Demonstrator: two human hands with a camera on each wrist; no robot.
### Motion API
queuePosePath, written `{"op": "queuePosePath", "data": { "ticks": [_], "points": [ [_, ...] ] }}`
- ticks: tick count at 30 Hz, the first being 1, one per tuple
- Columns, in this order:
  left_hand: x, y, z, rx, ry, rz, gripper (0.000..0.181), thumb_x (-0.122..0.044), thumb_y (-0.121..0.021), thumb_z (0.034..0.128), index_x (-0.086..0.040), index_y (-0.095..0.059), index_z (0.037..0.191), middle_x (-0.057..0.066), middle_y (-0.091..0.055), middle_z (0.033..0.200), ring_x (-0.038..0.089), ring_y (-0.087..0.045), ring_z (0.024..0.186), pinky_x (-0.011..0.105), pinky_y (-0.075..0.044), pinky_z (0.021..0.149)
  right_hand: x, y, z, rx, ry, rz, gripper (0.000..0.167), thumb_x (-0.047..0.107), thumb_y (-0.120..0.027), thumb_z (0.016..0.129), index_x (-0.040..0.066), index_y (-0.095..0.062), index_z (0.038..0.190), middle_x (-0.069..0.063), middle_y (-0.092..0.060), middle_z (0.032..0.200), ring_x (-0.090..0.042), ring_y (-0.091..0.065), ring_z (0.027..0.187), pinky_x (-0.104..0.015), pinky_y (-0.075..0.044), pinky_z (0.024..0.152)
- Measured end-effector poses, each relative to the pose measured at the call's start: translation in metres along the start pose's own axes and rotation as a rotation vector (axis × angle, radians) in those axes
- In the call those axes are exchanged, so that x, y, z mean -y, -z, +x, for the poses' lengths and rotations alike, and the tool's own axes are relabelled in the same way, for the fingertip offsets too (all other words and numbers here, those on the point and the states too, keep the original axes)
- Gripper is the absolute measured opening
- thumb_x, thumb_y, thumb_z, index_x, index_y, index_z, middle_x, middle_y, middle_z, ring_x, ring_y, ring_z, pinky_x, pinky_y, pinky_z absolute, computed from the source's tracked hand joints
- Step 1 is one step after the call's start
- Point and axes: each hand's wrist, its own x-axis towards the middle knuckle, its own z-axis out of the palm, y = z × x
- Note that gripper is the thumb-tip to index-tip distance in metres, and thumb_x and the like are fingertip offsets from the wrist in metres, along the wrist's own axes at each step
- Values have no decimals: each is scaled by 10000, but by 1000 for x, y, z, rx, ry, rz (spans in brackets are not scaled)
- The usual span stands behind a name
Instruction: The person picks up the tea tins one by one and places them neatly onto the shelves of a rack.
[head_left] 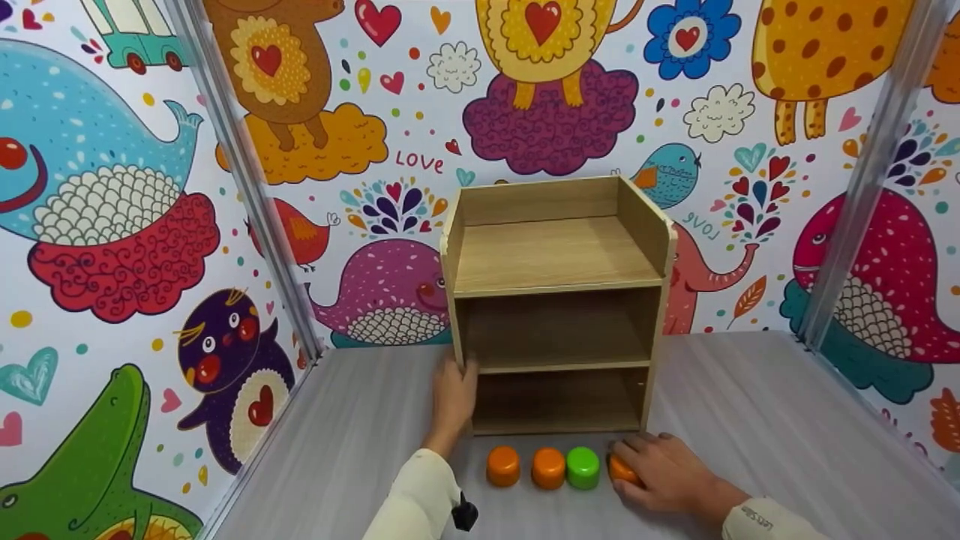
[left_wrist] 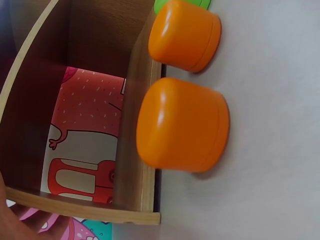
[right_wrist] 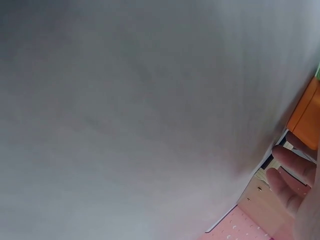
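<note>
A person's left hand (head_left: 454,401) grips the left side of a small wooden shelf (head_left: 555,259), while the right hand (head_left: 671,471) has thumb and fingers partly closed around an orange block (head_left: 622,472), rightmost of four rowed before it. This looks like grasping or positioning that block; moving it calls for clearing the neighbouring green block (head_left: 583,469).

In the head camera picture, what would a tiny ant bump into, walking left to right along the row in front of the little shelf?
First orange piece, second orange piece, green piece, third orange piece with the right hand over it.
</note>
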Motion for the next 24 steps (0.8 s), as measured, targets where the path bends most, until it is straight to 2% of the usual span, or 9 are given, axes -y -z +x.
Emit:
{"op": "queuePosePath", "data": {
  "ticks": [8,15,20,24],
  "points": [
    [0,0,0,0,-3,-3,210,-254,-583,1016,-62,-555,936,20,-435,754,154,-416,639,312,-364,589,1,1,-1,5,7,5,588,662,-487,968,199,-609,1310,-7,-654,1156,-186,-578,934,-519,-505,822],
    [0,-1,1,-4,2,-5,204,-245,-583,1013,-70,-542,916,12,-422,738,153,-403,627,311,-356,579,-1,0,-3,-31,32,0,541,645,-496,972,214,-616,1277,30,-645,1091,-147,-555,887,-470,-493,763],
    [1,-2,1,-13,-4,0,204,-258,-584,1015,-78,-546,927,4,-419,732,150,-402,626,308,-354,582,-1,-1,-3,-24,27,0,545,656,-488,971,220,-616,1271,42,-641,1076,-133,-536,863,-454,-479,754],
    [1,-1,0,-9,9,13,274,-268,-578,1010,-88,-514,814,8,-406,727,151,-392,620,306,-347,573,-1,0,-3,-33,32,-9,542,654,-494,968,222,-622,1269,39,-651,1076,-133,-546,854,-452,-493,752]
  ]
}}
